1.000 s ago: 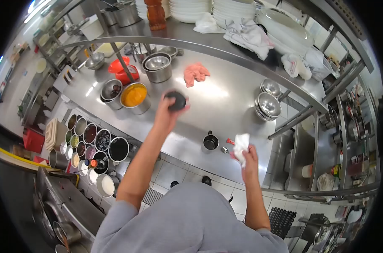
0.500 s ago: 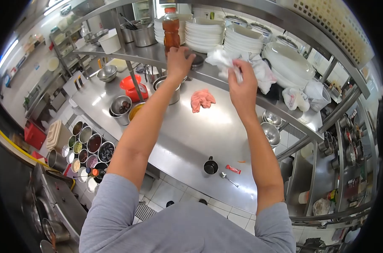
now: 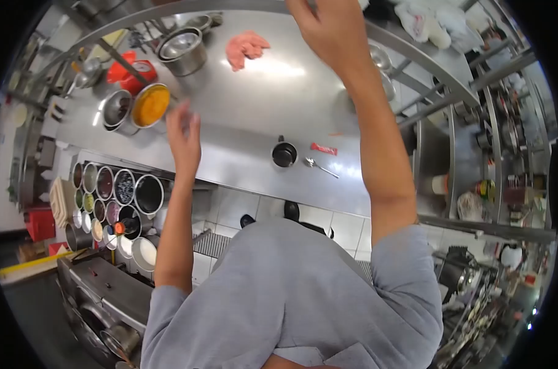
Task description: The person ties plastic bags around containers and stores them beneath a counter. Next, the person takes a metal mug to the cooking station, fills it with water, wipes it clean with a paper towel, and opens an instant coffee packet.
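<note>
My left hand hovers over the near left part of the steel table, just right of a metal pot of orange-yellow contents. Its fingers are slightly blurred, apart and around nothing. My right hand reaches up at the top edge of the view, where its fingertips are cut off. Whether it holds anything cannot be seen. A crumpled pink cloth lies toward the back of the table. Nearer me are a dark mug, a red packet and a metal spoon.
Left of the table's front edge stand several round containers of sauces and ingredients. A red scale and a steel pot are at the back left. A metal shelf rail crosses the upper right, with bowls behind my right forearm.
The view has tipped down, so the shelf with plates and the bottle is out of sight. My left hand has come down from the shelf to the table's left side. My right hand stays raised.
</note>
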`<act>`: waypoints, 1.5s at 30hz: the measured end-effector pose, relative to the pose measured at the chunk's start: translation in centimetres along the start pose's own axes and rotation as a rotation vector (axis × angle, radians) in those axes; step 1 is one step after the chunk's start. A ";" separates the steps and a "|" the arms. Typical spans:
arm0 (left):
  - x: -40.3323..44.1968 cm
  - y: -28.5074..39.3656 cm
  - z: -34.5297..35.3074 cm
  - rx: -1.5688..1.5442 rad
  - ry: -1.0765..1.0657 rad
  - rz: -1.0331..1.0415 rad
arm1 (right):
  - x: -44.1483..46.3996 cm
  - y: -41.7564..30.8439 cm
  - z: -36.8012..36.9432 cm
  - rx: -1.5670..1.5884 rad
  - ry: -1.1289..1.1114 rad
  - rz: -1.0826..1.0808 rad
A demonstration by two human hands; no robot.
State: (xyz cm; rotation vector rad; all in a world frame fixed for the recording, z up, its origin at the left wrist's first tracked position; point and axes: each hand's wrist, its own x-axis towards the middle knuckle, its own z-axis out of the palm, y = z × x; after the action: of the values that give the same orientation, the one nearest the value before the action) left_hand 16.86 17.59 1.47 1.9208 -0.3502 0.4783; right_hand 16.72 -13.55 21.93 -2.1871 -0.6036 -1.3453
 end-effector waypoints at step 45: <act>-17.4 13.3 -6.8 0.310 -0.814 -0.230 | -21.1 -13.6 0.6 0.784 -1.025 -0.044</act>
State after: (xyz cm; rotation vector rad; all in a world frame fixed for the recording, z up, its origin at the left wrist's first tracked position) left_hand -5.54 19.18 6.18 2.3632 -0.5863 -0.4559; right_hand 0.24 -4.90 5.06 -1.9993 -1.2606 0.1663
